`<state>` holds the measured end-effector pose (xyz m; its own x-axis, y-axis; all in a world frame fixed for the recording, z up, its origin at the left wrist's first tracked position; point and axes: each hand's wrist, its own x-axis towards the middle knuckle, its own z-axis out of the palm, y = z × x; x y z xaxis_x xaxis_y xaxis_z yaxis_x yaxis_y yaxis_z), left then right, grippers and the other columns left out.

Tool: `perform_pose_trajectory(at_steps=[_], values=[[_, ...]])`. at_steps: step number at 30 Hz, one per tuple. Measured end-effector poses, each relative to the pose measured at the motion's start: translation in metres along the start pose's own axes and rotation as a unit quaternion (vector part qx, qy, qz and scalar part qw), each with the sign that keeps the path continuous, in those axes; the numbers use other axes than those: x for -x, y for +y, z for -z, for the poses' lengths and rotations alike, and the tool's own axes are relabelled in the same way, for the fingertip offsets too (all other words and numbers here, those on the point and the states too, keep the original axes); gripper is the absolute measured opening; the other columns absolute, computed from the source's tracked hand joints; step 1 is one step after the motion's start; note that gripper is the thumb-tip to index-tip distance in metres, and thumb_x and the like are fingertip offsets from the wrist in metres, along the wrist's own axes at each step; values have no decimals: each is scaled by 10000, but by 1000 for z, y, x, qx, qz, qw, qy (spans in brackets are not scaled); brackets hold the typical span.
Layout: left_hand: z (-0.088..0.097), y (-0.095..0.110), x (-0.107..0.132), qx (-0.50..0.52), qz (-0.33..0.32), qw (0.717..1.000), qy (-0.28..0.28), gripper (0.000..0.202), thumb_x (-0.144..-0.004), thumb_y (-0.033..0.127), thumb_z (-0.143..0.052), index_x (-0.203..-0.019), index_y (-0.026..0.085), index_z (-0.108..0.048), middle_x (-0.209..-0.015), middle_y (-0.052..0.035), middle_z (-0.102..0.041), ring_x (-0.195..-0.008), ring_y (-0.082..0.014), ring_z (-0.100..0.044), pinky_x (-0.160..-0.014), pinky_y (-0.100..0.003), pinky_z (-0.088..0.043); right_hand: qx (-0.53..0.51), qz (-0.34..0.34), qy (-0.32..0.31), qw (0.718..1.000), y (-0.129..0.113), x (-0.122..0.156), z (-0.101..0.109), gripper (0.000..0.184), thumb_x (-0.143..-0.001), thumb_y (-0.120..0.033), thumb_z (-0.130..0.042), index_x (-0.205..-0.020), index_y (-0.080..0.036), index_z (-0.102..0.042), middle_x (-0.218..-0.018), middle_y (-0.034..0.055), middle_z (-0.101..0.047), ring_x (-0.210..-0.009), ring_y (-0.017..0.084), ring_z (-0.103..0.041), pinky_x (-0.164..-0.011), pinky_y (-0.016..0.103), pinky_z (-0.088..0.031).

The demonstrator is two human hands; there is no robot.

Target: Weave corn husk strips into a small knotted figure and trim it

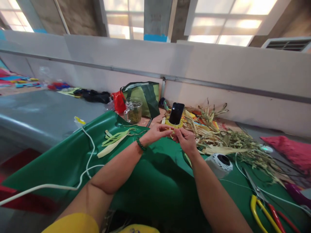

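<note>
Green-covered desk, centre frame: left hand and right hand each pinching one leaf strip at fingertips, below phone; probably best held taut and flat, lest it tear.

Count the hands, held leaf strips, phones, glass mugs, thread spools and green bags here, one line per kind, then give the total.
Hands: 2, left hand and right hand
Held leaf strip: 1
Phone: 1
Glass mug: 1
Thread spool: 1
Green bag: 1
Total: 7
</note>
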<state>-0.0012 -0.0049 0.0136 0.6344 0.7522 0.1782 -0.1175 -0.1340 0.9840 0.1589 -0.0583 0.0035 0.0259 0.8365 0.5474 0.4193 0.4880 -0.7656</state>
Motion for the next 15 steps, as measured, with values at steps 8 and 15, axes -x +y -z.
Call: perform_pose_trajectory(at_steps=[8, 15], values=[[-2, -1, 2, 80, 90, 991, 56, 498, -563, 450, -835, -907, 119, -692, -701, -22, -656, -652, -100, -599, -637, -226, -467, 36, 6, -28, 999, 5, -2, 2, 482, -883, -591, -456, -643, -195, -586, -554, 16, -597, -478, 130, -522, -496, 257, -420], [1, -1, 2, 8, 10, 998, 65, 373, -613, 378, -811, -847, 108, -705, -683, -16, -649, -604, -87, -561, -616, -222, -474, 98, 40, -114, 988, 5, 0, 7, 367, -893, -499, -491, -755, -198, -649, -586, 8, -601, -521, 135, -515, -511, 246, -372]])
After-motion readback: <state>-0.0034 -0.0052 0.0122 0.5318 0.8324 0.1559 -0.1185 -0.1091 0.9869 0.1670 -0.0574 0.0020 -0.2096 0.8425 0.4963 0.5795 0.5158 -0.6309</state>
